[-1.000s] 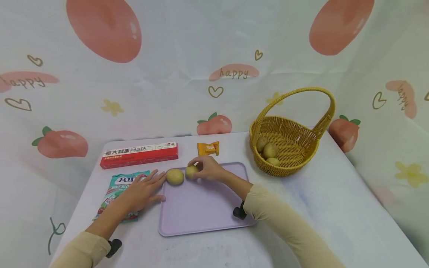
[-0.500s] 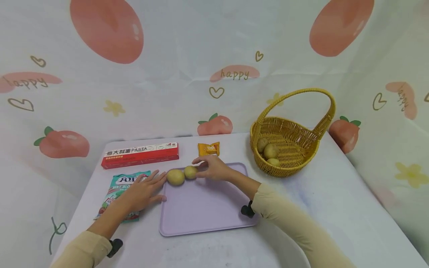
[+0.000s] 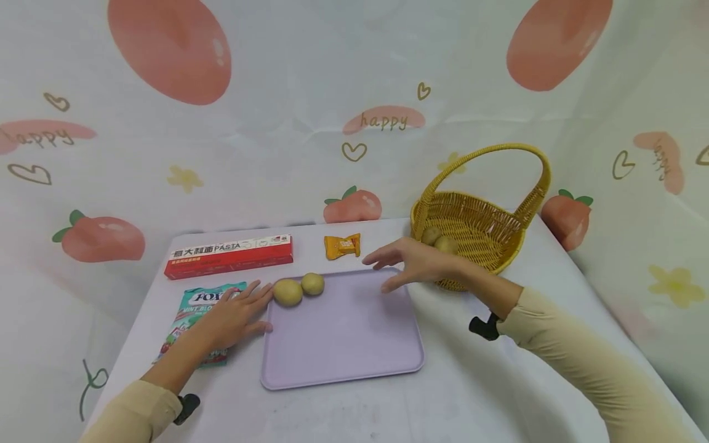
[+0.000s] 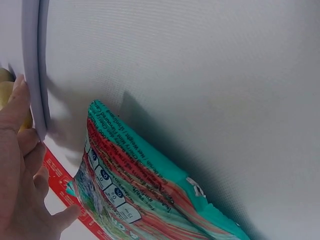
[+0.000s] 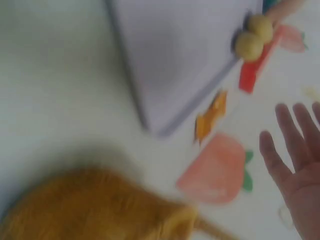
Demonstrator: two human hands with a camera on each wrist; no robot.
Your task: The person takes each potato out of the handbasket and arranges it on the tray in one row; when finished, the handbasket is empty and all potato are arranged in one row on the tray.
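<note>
Setting: screened-off tabletop set; type of building cannot be told. White worktop (image 3: pixel 343 415), backed and flanked by creased white sheeting (image 3: pixel 293 172) printed with peaches (image 3: pixel 98 240), yellow flowers (image 3: pixel 677 287) and "happy" lettering (image 3: pixel 383 121). Household goods: red-and-white pasta box (image 3: pixel 229 258), teal FOX-lettered packet (image 3: pixel 191 314), orange-wrapped snack (image 3: pixel 341 247), lilac tray (image 3: pixel 343 335), wicker basket (image 3: pixel 473 212).

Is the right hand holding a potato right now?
No, the right hand has its fingers spread, with nothing between them.

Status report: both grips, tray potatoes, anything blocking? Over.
Right grip holds nothing, near basket. Left grip at left edge of tray. Two potatoes on tray, far left corner. Right arm partly hides basket in head view.
</note>
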